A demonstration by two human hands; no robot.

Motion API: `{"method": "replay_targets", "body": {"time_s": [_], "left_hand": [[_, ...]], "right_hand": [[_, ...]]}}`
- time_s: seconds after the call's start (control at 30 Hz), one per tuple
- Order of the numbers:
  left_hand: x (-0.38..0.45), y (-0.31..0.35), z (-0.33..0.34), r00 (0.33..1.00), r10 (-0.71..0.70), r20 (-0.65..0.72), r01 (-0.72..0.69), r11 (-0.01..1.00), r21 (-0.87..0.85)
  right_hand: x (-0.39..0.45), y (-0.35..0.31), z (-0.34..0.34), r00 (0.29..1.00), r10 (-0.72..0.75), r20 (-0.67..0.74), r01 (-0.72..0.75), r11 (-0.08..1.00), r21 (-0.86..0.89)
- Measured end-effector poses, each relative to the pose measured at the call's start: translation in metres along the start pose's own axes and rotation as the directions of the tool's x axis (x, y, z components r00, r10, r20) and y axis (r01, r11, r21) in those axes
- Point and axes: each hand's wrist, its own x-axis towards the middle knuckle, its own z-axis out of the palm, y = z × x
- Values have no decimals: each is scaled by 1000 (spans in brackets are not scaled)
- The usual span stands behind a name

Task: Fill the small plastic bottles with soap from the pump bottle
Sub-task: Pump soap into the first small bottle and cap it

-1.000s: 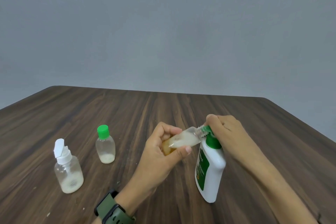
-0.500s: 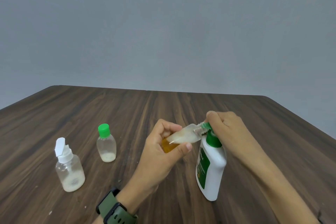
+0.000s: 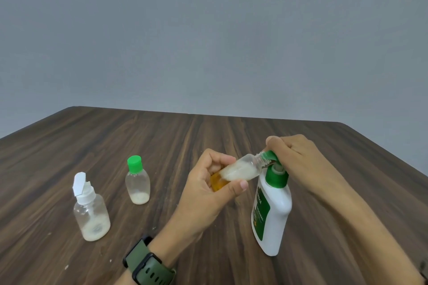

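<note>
Left hand [image 3: 208,192]: grips the small bottle [image 3: 240,170], tilted, centre-right of frame, mouth at the pump nozzle.
Right hand [image 3: 294,157]: curled over the pump bottle [image 3: 271,213] head, lower right.
Risk: if the mouth slips off the nozzle, soap likely spills onto the desk [image 3: 162,136].

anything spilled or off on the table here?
No spill shows. Small pale specks dot the table near the flip-cap bottle, whose white lid stands open. The left hand holds a small bottle tilted, mouth at the pump bottle spout, under the right hand; that fits filling.
</note>
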Motion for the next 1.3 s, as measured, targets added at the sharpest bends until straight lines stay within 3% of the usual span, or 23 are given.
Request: {"method": "replay_targets", "body": {"time_s": [0.97, 1.3], "left_hand": [[1, -7, -1, 1000, -28, 1, 28, 1000, 10], [0, -3, 2, 1000, -16, -3, 16, 1000, 5]], "right_hand": [[-3, 5, 8, 1000, 17, 2, -17, 999, 45], [0, -3, -1, 1000, 28, 7, -28, 999, -21]]}}
